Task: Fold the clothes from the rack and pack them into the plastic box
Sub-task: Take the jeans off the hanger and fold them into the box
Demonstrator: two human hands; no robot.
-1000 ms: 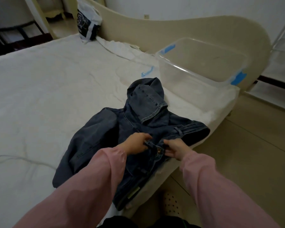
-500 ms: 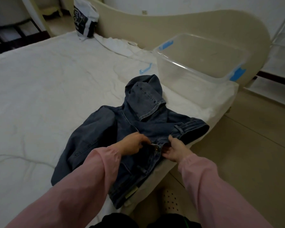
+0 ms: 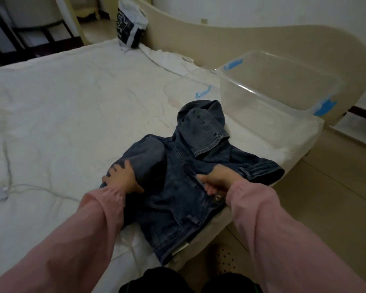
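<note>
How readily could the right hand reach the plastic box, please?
Probably yes: the right hand holds the denim jacket, and only that flat jacket and bed sheet lie before the open plastic box.

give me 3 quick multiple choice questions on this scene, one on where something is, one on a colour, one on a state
1. Where does the plastic box stand?
A) on the floor
B) on the bed, beyond the denim jacket
C) on top of the jacket

2. What colour are the box's latches?
A) red
B) green
C) blue

3. What state is the box in?
A) open, with no clothes inside
B) closed with a lid
C) packed full of clothes

Answers:
1 B: it sits on the bed next to the curved bed board, past the far end of the jacket.
2 C: blue clips show at both ends of its rim.
3 A: its clear walls show nothing inside, and there is no lid on top.
</note>
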